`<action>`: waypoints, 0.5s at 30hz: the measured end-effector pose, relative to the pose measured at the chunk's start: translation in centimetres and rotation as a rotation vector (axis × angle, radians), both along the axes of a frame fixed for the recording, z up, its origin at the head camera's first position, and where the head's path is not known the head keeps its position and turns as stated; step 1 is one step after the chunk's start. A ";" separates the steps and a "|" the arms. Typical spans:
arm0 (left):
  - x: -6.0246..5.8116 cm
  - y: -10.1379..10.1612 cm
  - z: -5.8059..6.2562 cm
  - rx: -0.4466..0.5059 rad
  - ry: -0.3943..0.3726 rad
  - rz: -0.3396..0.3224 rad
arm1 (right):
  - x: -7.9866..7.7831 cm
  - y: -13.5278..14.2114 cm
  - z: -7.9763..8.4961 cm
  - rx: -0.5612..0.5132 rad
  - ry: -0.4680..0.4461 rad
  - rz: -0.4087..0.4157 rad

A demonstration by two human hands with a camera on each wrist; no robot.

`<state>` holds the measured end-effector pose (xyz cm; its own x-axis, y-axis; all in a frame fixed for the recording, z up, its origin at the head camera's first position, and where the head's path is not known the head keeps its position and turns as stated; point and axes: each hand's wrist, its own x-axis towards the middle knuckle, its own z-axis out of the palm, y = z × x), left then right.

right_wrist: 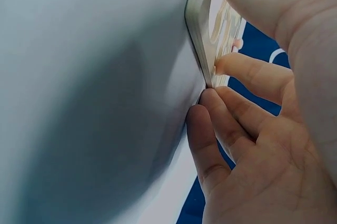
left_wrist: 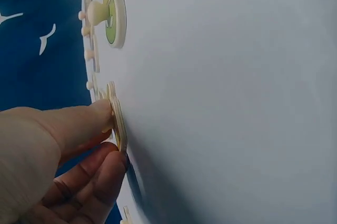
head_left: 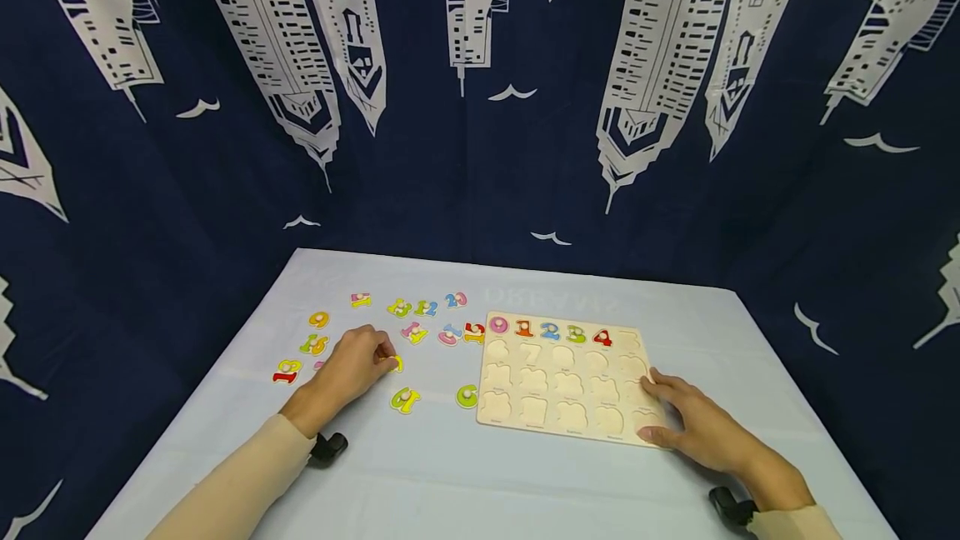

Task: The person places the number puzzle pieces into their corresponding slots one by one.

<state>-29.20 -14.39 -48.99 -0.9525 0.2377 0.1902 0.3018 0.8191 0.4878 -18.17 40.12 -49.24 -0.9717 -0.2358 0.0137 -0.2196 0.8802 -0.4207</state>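
My left hand pinches a small yellow number piece just above the table. In the left wrist view this puzzle piece stands edge-on between thumb and fingers, so its digit is hidden. My right hand rests at the right edge of the wooden number board, thumb and forefinger on its top. Other fingertips touch the board's side and the table in the right wrist view. Pieces 0 to 4 sit along the board's top row, including the red 4; shallow recesses show below.
Several knobbed number pieces lie left of the board, among them an orange 9, a red-and-yellow 18 and a green piece near the board's left edge. The white table meets a dark blue curtain behind.
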 end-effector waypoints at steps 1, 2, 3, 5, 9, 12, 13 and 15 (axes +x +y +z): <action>0.0 0.0 0.1 -0.001 -0.002 0.003 | 0.0 0.0 0.0 0.001 -0.001 -0.001; 0.0 0.1 0.1 -0.001 -0.004 0.005 | 0.0 0.0 0.0 0.001 -0.002 -0.002; 0.1 0.1 0.1 -0.002 -0.004 0.005 | 0.0 0.0 0.0 0.002 -0.001 -0.002; 0.0 0.1 0.1 -0.004 0.000 0.003 | 0.0 0.0 0.0 0.003 0.002 -0.001; -0.1 -0.1 0.0 -0.004 0.011 -0.018 | 0.0 0.0 0.0 0.005 0.006 -0.003; -0.2 -0.3 0.0 -0.007 0.017 -0.033 | 0.1 0.0 0.0 0.002 0.004 -0.005; -0.2 -0.3 0.0 -0.006 0.015 -0.036 | 0.1 0.0 -0.1 0.001 0.003 -0.005; -0.2 -0.4 0.1 -0.005 0.018 -0.048 | 0.0 0.0 -0.1 0.000 0.001 -0.006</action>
<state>-29.41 -14.75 -48.90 -0.9364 0.2840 0.2063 0.3497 0.8058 0.4780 -18.13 40.14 -49.31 -0.9730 -0.2304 0.0143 -0.2149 0.8815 -0.4204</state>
